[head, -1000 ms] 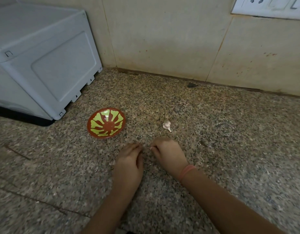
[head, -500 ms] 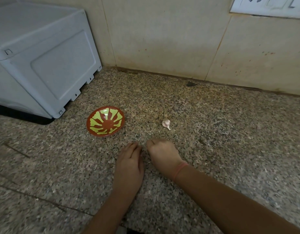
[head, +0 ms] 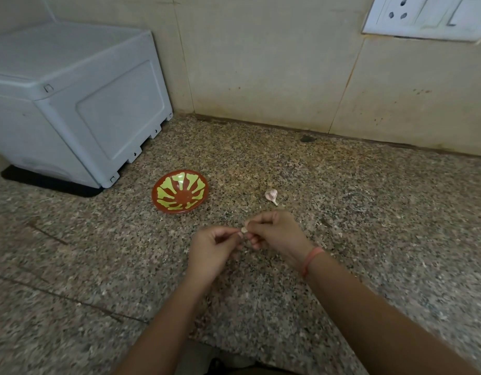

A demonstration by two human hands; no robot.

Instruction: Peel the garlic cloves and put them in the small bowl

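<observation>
- Early days, I'd say: the small bowl (head: 155, 192) looks empty, so no clove is in it yet.
- One garlic clove (head: 244, 230) is between both hands, skin apparently partly on.
- Left hand (head: 212, 251) grip pinches one end and right hand (head: 274, 234) grip pinches the other, with both sets of fingers curled tight.
- A second garlic piece (head: 271, 195) waits on the tabletop (head: 369, 212), unpeeled.

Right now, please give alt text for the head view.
The left hand and right hand pinch a clove between them over a counter. An empty bowl sits beyond them at left, a second clove at right.
</observation>
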